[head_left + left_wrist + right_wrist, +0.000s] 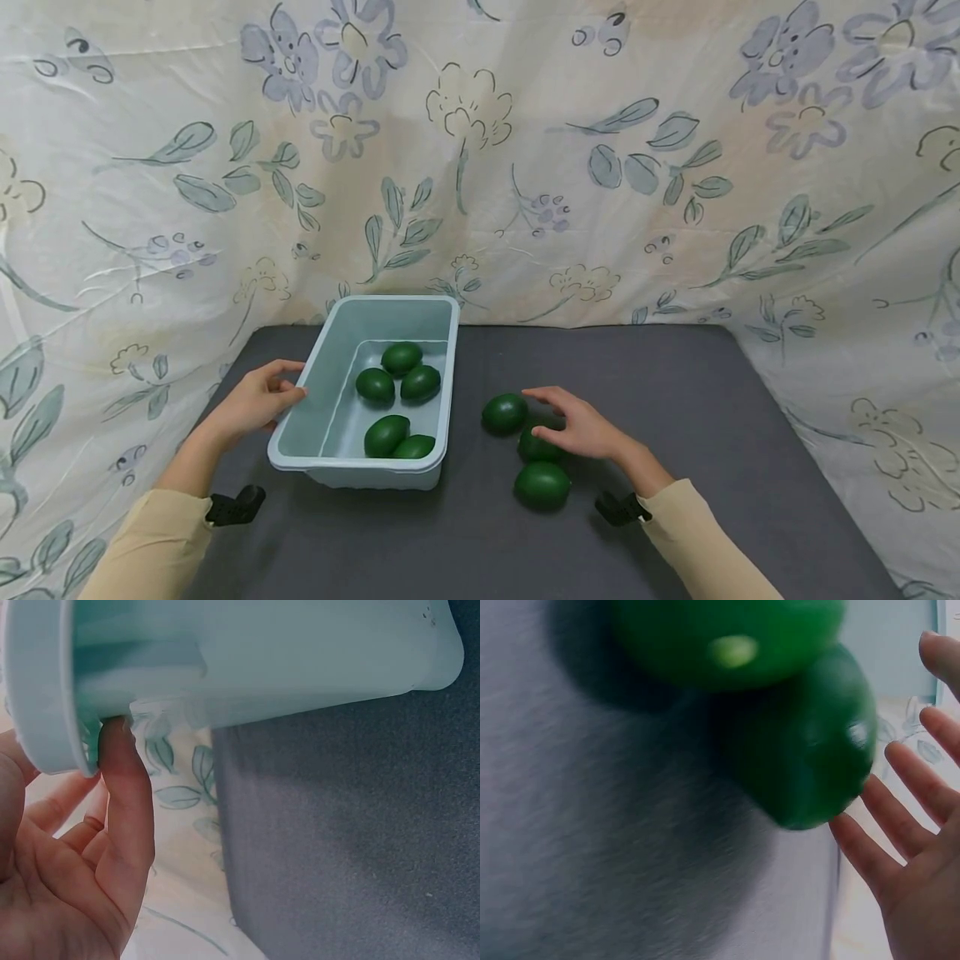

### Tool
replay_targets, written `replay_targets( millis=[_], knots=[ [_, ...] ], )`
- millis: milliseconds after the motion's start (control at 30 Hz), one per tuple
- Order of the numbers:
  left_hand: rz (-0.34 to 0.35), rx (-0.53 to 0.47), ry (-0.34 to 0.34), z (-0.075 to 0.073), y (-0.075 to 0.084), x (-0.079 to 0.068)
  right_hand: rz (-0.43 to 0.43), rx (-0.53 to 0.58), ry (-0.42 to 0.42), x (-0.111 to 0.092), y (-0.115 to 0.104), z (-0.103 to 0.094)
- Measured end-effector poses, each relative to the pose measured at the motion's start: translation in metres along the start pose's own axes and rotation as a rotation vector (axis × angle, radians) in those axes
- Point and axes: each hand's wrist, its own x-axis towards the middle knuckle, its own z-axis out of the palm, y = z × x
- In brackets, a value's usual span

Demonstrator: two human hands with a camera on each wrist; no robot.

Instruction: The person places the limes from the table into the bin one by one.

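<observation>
My left hand grips the left rim of a pale blue-green plastic bin, its thumb over the edge. From the left wrist view, a finger is hooked under the bin's rim. Several glossy dark green limes lie inside the bin. Right of it, three more stand in a row on the table: a far lime, a middle lime and a near lime. Over the middle one hovers my right hand, fingers spread; whether they touch it I cannot tell.
Dark grey cloth covers the table. Floral fabric hangs behind the table and along its sides. Black wrist straps show at both cuffs.
</observation>
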Motion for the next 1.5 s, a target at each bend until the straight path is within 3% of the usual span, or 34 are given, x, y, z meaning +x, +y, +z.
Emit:
replay_targets(
  millis=[533, 1500],
  knots=[
    [0.006, 0.000, 0.006, 0.000, -0.001, 0.000, -0.043, -0.047, 0.017, -0.026, 0.015, 0.014],
    [-0.010, 0.018, 0.010, 0.000, -0.003, 0.002, -0.030, -0.007, 0.018, -0.026, 0.017, 0.016]
  ],
)
